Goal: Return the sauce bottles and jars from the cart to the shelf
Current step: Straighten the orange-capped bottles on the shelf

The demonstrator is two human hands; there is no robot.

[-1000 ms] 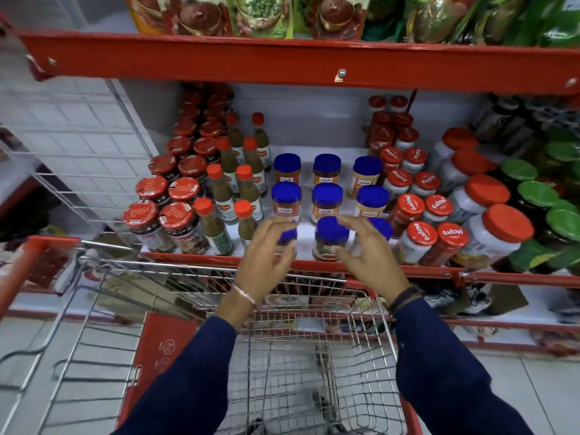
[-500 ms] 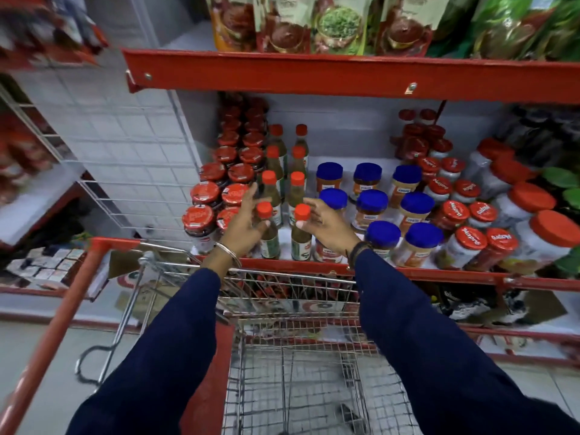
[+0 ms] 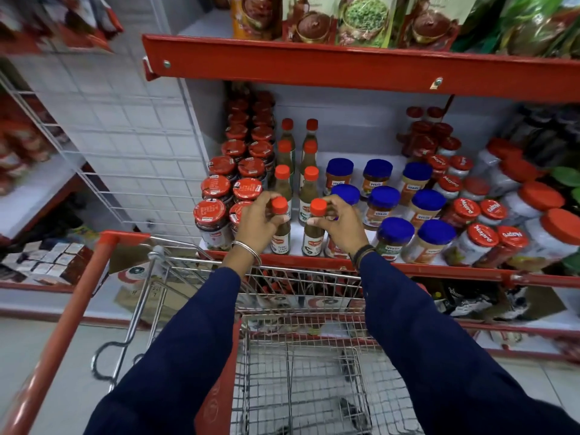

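Two green sauce bottles with orange caps stand at the front of the red-edged shelf (image 3: 439, 271). My left hand (image 3: 255, 219) grips the neck of the left bottle (image 3: 280, 238). My right hand (image 3: 340, 226) holds the neck of the right bottle (image 3: 312, 238). Behind them run two rows of the same green bottles (image 3: 309, 180). Red-lidded dark jars (image 3: 213, 215) stand to the left, blue-lidded jars (image 3: 381, 205) to the right. The wire cart (image 3: 301, 372) sits below my arms, its basket bottom bare where visible.
Red-lidded white jars (image 3: 480, 237) and larger red-capped tubs (image 3: 539, 199) fill the shelf's right side. An upper red shelf (image 3: 345, 67) holds pouches. A white wire grid panel (image 3: 125, 136) stands left. The cart's red handle (image 3: 62, 334) runs diagonally at lower left.
My hands left the blue-lidded jars and shifted left to the front two green bottles, closing on their necks. The view has turned left.
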